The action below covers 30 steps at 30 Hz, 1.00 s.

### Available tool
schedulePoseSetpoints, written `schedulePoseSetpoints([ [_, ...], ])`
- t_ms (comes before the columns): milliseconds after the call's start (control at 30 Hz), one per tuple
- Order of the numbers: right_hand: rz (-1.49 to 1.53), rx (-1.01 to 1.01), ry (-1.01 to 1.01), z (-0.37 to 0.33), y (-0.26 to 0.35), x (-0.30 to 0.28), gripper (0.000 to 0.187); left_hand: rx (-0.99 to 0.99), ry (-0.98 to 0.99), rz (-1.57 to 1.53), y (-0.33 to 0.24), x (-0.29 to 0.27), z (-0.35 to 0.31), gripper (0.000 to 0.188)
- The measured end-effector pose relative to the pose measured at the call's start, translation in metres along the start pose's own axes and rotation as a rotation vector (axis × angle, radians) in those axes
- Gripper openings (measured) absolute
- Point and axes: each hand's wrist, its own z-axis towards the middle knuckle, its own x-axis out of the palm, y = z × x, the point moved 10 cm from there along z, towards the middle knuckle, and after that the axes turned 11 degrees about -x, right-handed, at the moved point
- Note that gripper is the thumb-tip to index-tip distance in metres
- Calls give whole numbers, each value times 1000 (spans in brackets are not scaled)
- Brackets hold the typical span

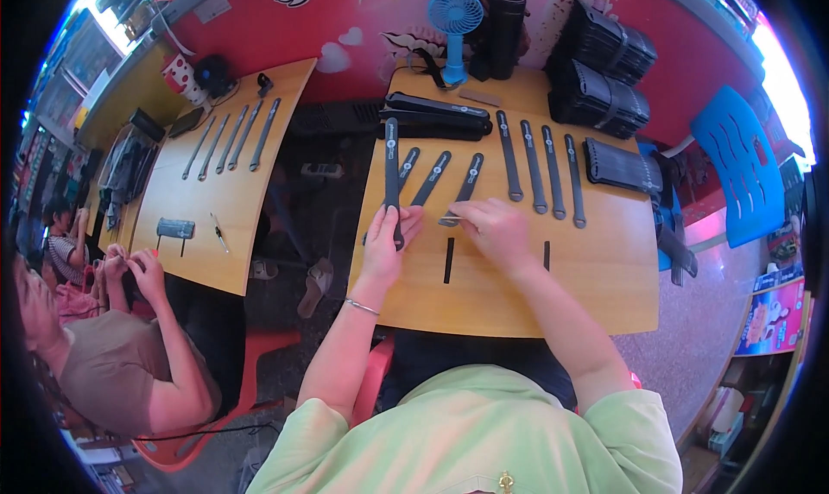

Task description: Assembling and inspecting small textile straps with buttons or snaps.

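Observation:
A long black strap (391, 161) with white print and a rounded, holed end stands nearly upright in my left hand (384, 243), fingers closed round its lower part. To its right, my right hand (496, 232) is closed in a pinch on a thin, pale, stick-like piece (452, 218), too small to name surely. Just beyond my fingers lie several similar straps, one slanted strap (471, 179) close to the right fingertips. A row of straps (534, 166) runs side by side further right. Two short black strips (448, 261) (547, 256) lie on the table near me.
Bundled black straps (604, 97) are piled at the back right, with another bundle (623, 166) nearer. A stack of straps (436, 114) and a blue fan (455, 28) stand at the back. Leftward, a co-worker (129, 347) sits at another table (216, 256). A blue chair (734, 153) is right.

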Motion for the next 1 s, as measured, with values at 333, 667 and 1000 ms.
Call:
schedulePoseSetpoints([
  [333, -12, 38, 190, -6, -1, 36, 14, 79, 78, 13, -19, 7, -14, 22],
  [667, 219, -42, -290, 23, 12, -75, 23, 269, 232, 18, -87, 54, -70, 11],
  [1000, 566, -211, -935, -11, 12, -342, 97, 173, 326, 73, -52, 109, -89, 11],
])
